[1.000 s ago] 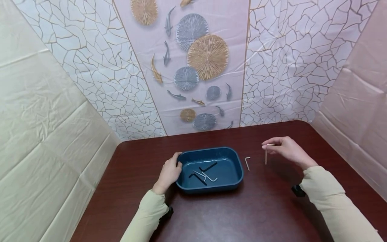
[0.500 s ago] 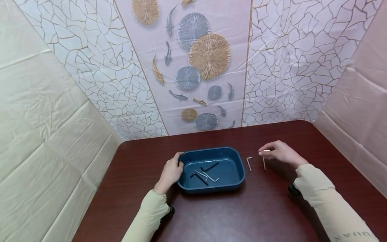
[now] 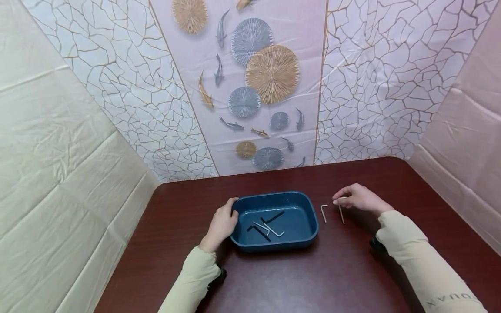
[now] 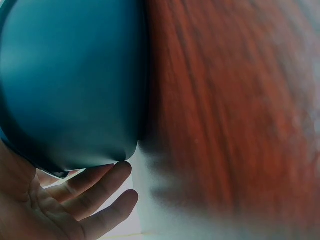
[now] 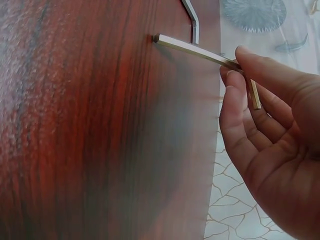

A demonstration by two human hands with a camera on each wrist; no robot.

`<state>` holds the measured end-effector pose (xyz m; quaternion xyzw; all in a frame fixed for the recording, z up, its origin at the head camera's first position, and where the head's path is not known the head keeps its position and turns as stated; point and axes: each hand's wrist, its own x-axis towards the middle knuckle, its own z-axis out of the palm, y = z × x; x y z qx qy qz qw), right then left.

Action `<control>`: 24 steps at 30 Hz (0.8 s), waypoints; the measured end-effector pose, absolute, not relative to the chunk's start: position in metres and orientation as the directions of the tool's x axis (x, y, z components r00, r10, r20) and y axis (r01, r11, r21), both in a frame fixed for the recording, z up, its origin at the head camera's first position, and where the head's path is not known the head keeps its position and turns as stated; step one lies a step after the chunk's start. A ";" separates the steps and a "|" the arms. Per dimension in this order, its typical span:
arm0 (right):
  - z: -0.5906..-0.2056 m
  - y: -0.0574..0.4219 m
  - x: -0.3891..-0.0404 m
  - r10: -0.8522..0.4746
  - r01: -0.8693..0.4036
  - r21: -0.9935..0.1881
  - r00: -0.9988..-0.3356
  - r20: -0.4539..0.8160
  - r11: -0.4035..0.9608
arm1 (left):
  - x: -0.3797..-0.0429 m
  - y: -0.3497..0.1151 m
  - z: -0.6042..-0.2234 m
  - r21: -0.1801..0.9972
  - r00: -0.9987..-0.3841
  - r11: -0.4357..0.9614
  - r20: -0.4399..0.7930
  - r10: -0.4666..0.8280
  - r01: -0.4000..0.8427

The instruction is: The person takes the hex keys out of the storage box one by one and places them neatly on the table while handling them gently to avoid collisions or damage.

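My left hand (image 3: 222, 224) grips the left end of a blue rectangular tray (image 3: 274, 248), its fingers along the outer wall (image 4: 75, 100) in the left wrist view. Inside the tray lie two black hex keys, one (image 3: 275, 217) toward the back, and two silver ones, one (image 3: 277, 232) nearer the front. To the right, my right hand (image 3: 362, 199) pinches a brassy hex key (image 5: 195, 50) at its bend between thumb and fingertips. The long arm of that key points down, its tip right at the tabletop. A silver hex key (image 3: 323, 214) lies between the tray and this hand.
The dark red-brown table (image 3: 274, 282) has a rounded far right corner. Patterned cloth (image 3: 270, 87) hangs behind it, and pale cloth walls (image 3: 78, 195) stand at both sides.
My right hand has moved slightly left and toward me, lowering the brassy hex key to the table beside the loose silver one. The left hand and tray keep their place.
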<state>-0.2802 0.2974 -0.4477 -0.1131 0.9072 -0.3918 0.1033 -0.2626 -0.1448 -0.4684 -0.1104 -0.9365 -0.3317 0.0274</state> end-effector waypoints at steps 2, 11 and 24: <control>-0.448 0.297 -0.280 -0.299 -0.129 -0.741 -0.949 -0.101 0.659 | -0.262 -0.145 -0.468 0.616 -0.974 0.755 0.122 0.189 0.224; -0.450 0.299 -0.281 -0.349 -0.103 -0.790 -0.925 -0.147 0.605 | -0.263 -0.144 -0.469 0.612 -0.975 0.760 0.121 0.185 0.220; -0.459 0.297 -0.286 -0.367 -0.029 -0.843 -0.908 -0.203 0.538 | -0.263 -0.144 -0.469 0.614 -0.976 0.759 0.118 0.183 0.217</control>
